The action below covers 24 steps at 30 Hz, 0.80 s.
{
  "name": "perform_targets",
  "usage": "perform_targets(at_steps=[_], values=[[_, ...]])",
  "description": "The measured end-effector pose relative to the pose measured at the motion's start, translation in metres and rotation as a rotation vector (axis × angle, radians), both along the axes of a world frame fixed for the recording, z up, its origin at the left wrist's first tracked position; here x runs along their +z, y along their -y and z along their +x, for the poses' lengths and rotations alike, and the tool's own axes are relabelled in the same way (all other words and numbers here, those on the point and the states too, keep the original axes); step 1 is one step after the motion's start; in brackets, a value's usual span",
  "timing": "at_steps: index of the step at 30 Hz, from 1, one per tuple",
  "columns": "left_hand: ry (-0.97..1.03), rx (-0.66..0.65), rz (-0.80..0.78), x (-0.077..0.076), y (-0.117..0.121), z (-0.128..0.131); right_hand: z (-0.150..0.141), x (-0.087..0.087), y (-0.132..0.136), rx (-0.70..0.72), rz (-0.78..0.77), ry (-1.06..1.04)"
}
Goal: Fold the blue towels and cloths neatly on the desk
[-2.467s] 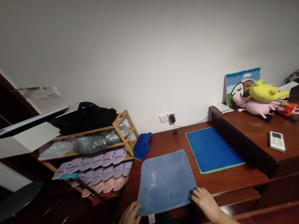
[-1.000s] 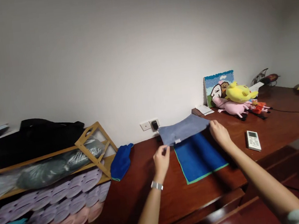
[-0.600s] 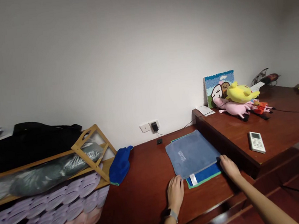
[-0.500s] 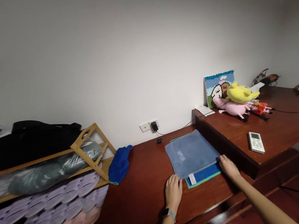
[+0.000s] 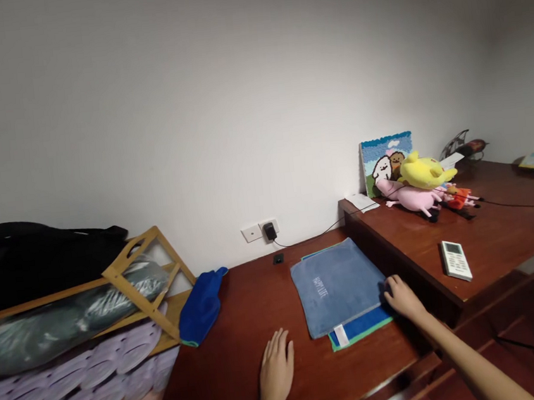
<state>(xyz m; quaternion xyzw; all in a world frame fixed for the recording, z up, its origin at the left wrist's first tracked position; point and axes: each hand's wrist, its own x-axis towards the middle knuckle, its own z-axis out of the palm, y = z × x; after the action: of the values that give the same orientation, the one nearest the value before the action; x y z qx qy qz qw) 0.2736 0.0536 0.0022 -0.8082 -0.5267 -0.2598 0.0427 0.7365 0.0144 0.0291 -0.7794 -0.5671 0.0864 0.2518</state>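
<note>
Grey-blue cloth [image 5: 340, 288] overlies blue cloth [image 5: 363, 325] near the tabletop's [image 5: 241, 317] front edge. Left hand [image 5: 276, 368]: grip released. Right hand [image 5: 404, 298]: at grey-blue cloth's near right corner, grip indeterminable; light outward smoothing advisable.

A broad stretch of bare tabletop [image 5: 241, 317] was left at lower centre of the frame, between the crumpled blue cloth [image 5: 202, 308] and the stacked cloths [image 5: 342, 281]; its lower part was taken up by the left hand [image 5: 276, 368]. Right of the stacked cloths, low sideways passage was blocked by the step of the raised desk [image 5: 512, 219], and the near gap was narrowed by the right hand [image 5: 404, 297]. The back was bounded by the wall [image 5: 256, 99], plug [image 5: 269, 230] and cable [image 5: 295, 245]. At right, room was left between the plush toys [image 5: 424, 172] and the remote [image 5: 455, 261]. The left was obstructed by the wooden rack [image 5: 139, 305].
</note>
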Motion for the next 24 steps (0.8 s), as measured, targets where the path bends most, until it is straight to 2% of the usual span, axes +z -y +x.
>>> perform_targets(at_steps=[3, 8, 13, 18, 24], values=[[-0.009, 0.048, 0.039, -0.006, -0.012, -0.018, 0.012, 0.010, -0.048, -0.092, -0.022, -0.119], [-0.033, 0.041, 0.105, -0.014, -0.015, -0.019, 0.030, 0.024, -0.140, -0.146, -0.081, -0.194], [-0.044, 0.042, 0.108, -0.019, -0.018, -0.022, 0.028, 0.021, -0.209, -0.172, -0.049, -0.235], [-0.046, 0.060, 0.076, -0.017, -0.016, -0.022, 0.022, 0.013, -0.240, -0.214, -0.022, -0.254], [-0.045, 0.068, 0.025, -0.007, -0.008, -0.019, 0.034, 0.019, -0.244, -0.245, 0.040, -0.213]])
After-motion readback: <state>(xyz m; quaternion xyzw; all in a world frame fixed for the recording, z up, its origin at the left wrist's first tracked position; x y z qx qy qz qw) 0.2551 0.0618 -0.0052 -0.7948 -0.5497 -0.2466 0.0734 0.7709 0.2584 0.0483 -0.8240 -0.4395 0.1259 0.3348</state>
